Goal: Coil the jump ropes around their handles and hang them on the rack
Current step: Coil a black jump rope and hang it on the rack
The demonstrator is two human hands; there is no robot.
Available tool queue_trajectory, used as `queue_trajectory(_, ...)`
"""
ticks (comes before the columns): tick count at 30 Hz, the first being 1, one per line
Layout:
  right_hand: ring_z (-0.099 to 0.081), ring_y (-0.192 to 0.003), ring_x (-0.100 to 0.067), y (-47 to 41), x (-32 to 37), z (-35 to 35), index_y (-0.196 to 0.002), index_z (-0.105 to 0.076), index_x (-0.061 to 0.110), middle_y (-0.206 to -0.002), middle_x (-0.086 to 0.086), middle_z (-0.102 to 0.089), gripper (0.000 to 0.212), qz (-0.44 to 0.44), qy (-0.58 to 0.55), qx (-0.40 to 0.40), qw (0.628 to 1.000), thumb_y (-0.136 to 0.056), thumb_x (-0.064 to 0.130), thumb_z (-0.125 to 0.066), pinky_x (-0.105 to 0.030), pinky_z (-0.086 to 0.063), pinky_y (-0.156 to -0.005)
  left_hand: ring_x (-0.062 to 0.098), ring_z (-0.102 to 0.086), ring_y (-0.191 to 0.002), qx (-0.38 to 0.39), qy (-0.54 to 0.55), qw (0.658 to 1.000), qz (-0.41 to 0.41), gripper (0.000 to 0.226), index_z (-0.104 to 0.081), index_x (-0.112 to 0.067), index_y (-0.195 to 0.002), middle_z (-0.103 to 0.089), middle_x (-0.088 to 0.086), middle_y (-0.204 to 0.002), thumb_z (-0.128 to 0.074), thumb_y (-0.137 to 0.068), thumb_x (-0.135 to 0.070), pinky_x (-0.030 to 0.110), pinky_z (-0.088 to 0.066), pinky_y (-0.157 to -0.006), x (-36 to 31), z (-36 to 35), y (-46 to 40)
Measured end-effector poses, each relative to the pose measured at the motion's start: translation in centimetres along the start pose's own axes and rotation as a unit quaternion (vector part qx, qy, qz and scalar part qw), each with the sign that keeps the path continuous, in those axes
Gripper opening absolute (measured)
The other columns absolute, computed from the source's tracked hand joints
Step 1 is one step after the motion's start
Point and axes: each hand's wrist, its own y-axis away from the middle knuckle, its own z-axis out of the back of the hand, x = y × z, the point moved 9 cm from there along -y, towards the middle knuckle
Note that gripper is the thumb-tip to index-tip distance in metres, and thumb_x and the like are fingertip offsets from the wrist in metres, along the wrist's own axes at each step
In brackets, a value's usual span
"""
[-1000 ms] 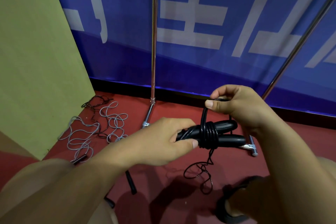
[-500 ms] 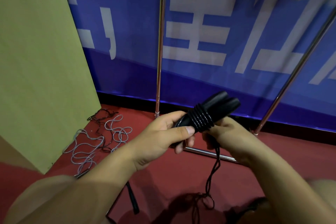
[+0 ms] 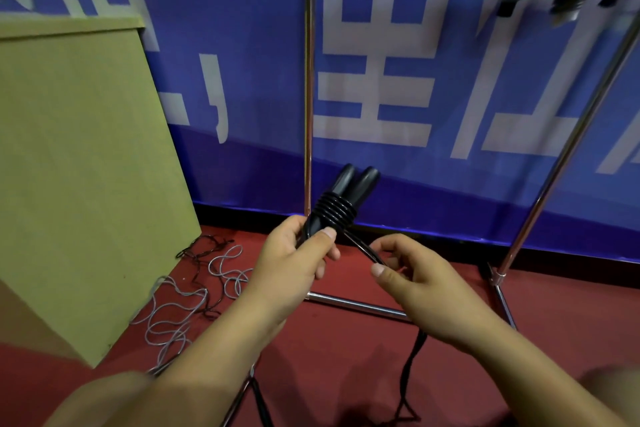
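Since half a second ago, handles [image 3: 341, 199] tipped upright in left hand [image 3: 298, 260], fist clenched round their base; right hand [image 3: 412, 279] pinching taut rope [image 3: 362, 248]—slack here risks coils [image 3: 335, 212] springing loose above floor [image 3: 346, 357].

- The left hand [image 3: 294, 263] grips two black handles [image 3: 349, 187] bound by rope coils [image 3: 335, 212], in front of the rack [image 3: 308, 80].
- The right hand [image 3: 419, 274] pinches the black rope [image 3: 363, 250] just right of the coils.
- Grey ropes [image 3: 180, 305] lie left of the rack.
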Motion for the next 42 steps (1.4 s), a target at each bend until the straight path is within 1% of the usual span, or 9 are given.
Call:
queue_trajectory(4,-0.051,-0.055,-0.006,0.2,0.1,-0.1,-0.097,-0.062,0.034,-0.064,0.012,-0.056,0.006,0.002,0.031,0.004,1.000,-0.095,0.028,-0.061,-0.031,-0.047,-0.060,0.010,-0.047,-0.054,-0.044,0.000,0.999,0.010,0.007,-0.059,-0.009,-0.097,-0.067,-0.002,-0.072,-0.058,-0.098,-0.016,0.024,-0.043,-0.061,0.3,0.8,-0.4)
queue_trajectory(9,-0.047,-0.052,0.000,0.3,0.2,0.5,-0.091,-0.062,0.031,-0.062,0.011,-0.055,0.003,-0.020,0.087,-0.006,0.996,-0.092,0.030,-0.065,-0.013,-0.037,-0.053,0.008,-0.046,-0.051,-0.071,-0.018,0.997,0.028,0.008,-0.060,-0.009,-0.100,-0.067,-0.005,-0.069,-0.058,-0.098,-0.016,0.018,-0.041,-0.053,0.8,1.7,-0.8)
queue_trajectory(13,-0.045,-0.048,-0.002,0.3,-0.3,1.5,-0.083,-0.063,0.028,-0.055,0.009,-0.053,0.009,-0.054,0.083,-0.017,0.995,-0.090,0.032,-0.067,-0.021,-0.039,-0.052,0.007,-0.045,-0.048,-0.105,-0.047,0.992,0.057,0.009,-0.062,-0.010,-0.100,-0.068,-0.005,-0.068,-0.059,-0.097,-0.019,0.016,-0.038,-0.045,1.5,3.0,-1.5)
queue_trajectory(16,-0.048,-0.050,-0.006,0.3,-0.6,2.3,-0.079,-0.064,0.026,-0.057,0.005,-0.055,0.015,-0.076,0.076,-0.028,0.994,-0.089,0.037,-0.068,-0.030,-0.044,-0.056,0.009,-0.048,-0.051,-0.109,-0.070,0.989,0.077,0.010,-0.063,-0.011,-0.097,-0.070,-0.004,-0.070,-0.061,-0.096,-0.020,0.024,-0.040,-0.053,2.1,3.3,-1.8)
queue_trajectory(22,-0.046,-0.048,-0.002,0.5,0.4,3.6,-0.077,-0.065,0.022,-0.054,0.009,-0.059,0.015,-0.055,0.050,-0.088,0.993,-0.089,0.031,-0.068,-0.024,-0.041,-0.055,0.012,-0.054,-0.058,-0.101,-0.156,0.980,0.068,0.005,-0.063,-0.019,-0.095,-0.072,-0.004,-0.072,-0.064,-0.093,-0.024,0.033,-0.044,-0.064,2.4,3.2,-2.2)
queue_trajectory(27,-0.053,-0.050,0.001,1.2,1.4,5.4,-0.079,-0.070,0.024,-0.064,0.004,-0.069,0.014,-0.031,0.005,-0.172,0.985,-0.091,0.029,-0.066,-0.023,-0.040,-0.059,0.006,-0.050,-0.053,-0.032,-0.254,0.964,0.073,0.006,-0.061,-0.023,-0.091,-0.072,-0.003,-0.077,-0.063,-0.093,-0.028,0.026,-0.040,-0.059,3.0,1.9,-2.2)
queue_trajectory(33,-0.060,-0.062,0.001,1.1,0.3,5.8,-0.079,-0.073,0.025,-0.071,0.010,-0.072,0.013,-0.038,-0.046,-0.187,0.980,-0.091,0.023,-0.067,-0.028,-0.047,-0.068,0.015,-0.057,-0.064,0.054,-0.390,0.917,0.064,0.012,-0.057,-0.025,-0.087,-0.064,-0.003,-0.077,-0.065,-0.089,-0.035,0.028,-0.041,-0.057,3.3,0.2,-1.4)
queue_trajectory(39,-0.070,-0.078,-0.008,0.9,0.5,5.2,-0.084,-0.075,0.024,-0.075,0.009,-0.074,0.010,-0.027,-0.032,-0.167,0.985,-0.089,0.017,-0.069,-0.036,-0.057,-0.083,0.002,-0.047,-0.045,0.186,-0.384,0.900,0.091,0.007,-0.061,-0.029,-0.088,-0.071,0.001,-0.078,-0.067,-0.089,-0.033,0.021,-0.036,-0.050,4.5,-2.1,0.0)
queue_trajectory(42,-0.070,-0.078,-0.007,1.0,0.5,5.3,-0.084,-0.075,0.025,-0.075,0.009,-0.074,0.010,-0.028,-0.031,-0.163,0.986,-0.089,0.018,-0.070,-0.037,-0.057,-0.084,0.007,-0.044,-0.049,0.248,-0.337,0.902,0.107,0.004,-0.066,-0.027,-0.088,-0.068,-0.003,-0.069,-0.068,-0.089,-0.030,0.024,-0.034,-0.053,4.4,-3.2,0.9)
